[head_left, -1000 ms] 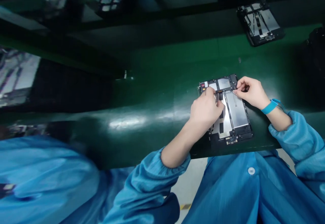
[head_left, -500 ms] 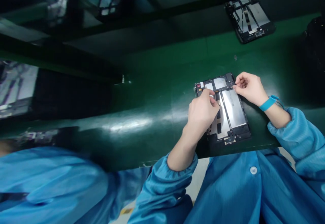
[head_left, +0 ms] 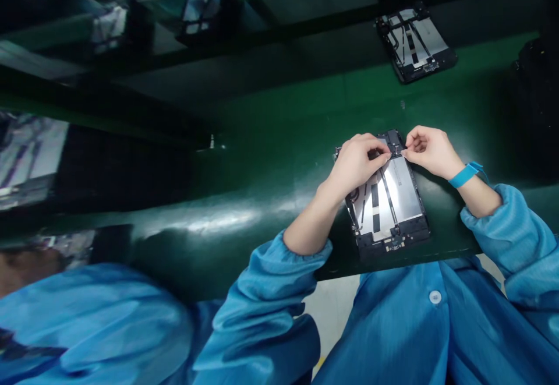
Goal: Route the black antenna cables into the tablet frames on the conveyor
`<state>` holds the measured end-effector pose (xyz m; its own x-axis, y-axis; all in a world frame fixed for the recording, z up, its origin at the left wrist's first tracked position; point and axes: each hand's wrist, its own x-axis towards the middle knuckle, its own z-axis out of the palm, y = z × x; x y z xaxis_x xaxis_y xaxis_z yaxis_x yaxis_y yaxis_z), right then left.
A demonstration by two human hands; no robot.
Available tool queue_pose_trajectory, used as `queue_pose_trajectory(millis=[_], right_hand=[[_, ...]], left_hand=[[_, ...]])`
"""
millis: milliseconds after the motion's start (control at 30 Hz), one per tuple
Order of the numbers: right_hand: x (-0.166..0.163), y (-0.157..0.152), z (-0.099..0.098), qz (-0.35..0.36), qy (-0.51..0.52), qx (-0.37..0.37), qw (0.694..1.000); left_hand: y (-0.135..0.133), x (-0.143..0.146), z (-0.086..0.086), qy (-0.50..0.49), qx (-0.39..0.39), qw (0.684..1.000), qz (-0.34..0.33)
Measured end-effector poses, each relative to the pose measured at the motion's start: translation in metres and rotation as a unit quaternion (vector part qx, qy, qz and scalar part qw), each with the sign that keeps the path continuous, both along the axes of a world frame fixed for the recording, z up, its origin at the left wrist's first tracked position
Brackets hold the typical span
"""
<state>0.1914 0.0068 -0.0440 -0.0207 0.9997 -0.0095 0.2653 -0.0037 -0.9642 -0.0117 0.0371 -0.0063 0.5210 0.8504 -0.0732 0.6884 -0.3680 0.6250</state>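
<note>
An opened tablet point(head_left: 404, 190) lies on the green bench close to its front edge, its silver inside, black frame and dark ribbon strips facing up. My left hand point(head_left: 360, 161) reaches over the tablet's upper part, thumb and forefinger pinched near its upper right. At the upper right corner my right hand point(head_left: 428, 149) is pinched too, its fingertips close to those of the left. Whatever the fingertips hold is too small to make out. The left hand covers much of the tablet's top left part.
Another opened tablet point(head_left: 417, 44) lies farther back on the bench point(head_left: 279, 181), with one more on a raised ledge behind it. A dark object point(head_left: 537, 82) stands at the right. A co-worker's blue sleeve point(head_left: 96, 321) is at the lower left.
My left hand has moved up and to the right across the tablet, bringing its pinched fingertips near my right hand. My right hand has hardly moved.
</note>
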Motion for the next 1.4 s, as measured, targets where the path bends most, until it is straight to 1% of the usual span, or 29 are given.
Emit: queue_pose_trajectory(millis=[67, 133, 333, 433, 500, 667, 733, 800, 867, 967, 1033, 1133, 1267, 1400], right_hand=[[0.001, 0.000, 0.000, 0.001, 0.002, 0.001, 1.000], [0.003, 0.001, 0.000, 0.001, 0.003, 0.001, 1.000], [0.009, 0.002, 0.000, 0.006, 0.023, -0.019, 1.000], [0.012, 0.003, -0.002, 0.005, 0.043, -0.023, 0.999], [0.011, 0.003, -0.002, -0.001, 0.054, -0.016, 0.998], [-0.002, 0.004, -0.001, -0.015, 0.083, 0.036, 0.996], [-0.008, 0.005, -0.002, -0.020, 0.092, 0.058, 0.994], [-0.010, 0.006, -0.004, -0.027, 0.103, 0.070, 0.992], [-0.010, 0.006, -0.007, -0.022, 0.097, 0.066, 0.993], [-0.006, 0.005, -0.010, 0.002, 0.043, 0.043, 0.998], [-0.003, 0.005, -0.009, 0.011, 0.018, 0.030, 0.999], [-0.001, 0.004, -0.005, 0.017, 0.027, 0.011, 0.999], [-0.002, 0.004, 0.002, 0.020, 0.041, -0.007, 0.999], [-0.002, 0.002, 0.006, 0.014, 0.031, -0.009, 0.999]], left_hand=[[0.010, 0.000, -0.001, -0.019, -0.029, 0.999, -0.016], [0.016, 0.001, -0.001, -0.024, -0.055, 0.998, -0.017], [0.019, 0.009, 0.006, -0.007, -0.083, 0.997, 0.004], [0.018, 0.012, 0.008, 0.012, -0.069, 0.998, 0.000], [0.016, 0.013, 0.008, 0.020, -0.044, 0.999, -0.015], [0.012, 0.017, 0.004, -0.045, 0.012, 0.996, -0.076], [0.011, 0.018, 0.002, -0.054, 0.022, 0.996, -0.066], [0.010, 0.017, -0.001, -0.049, 0.027, 0.998, -0.036], [0.009, 0.015, -0.003, -0.036, 0.026, 0.999, -0.008], [0.008, 0.013, -0.008, -0.009, 0.039, 0.999, 0.016], [0.007, 0.012, -0.011, 0.001, 0.054, 0.998, 0.017], [0.007, 0.013, -0.013, 0.001, 0.066, 0.998, 0.013], [0.007, 0.014, -0.012, 0.000, 0.060, 0.998, 0.010], [0.007, 0.014, -0.011, 0.004, 0.063, 0.998, 0.009]])
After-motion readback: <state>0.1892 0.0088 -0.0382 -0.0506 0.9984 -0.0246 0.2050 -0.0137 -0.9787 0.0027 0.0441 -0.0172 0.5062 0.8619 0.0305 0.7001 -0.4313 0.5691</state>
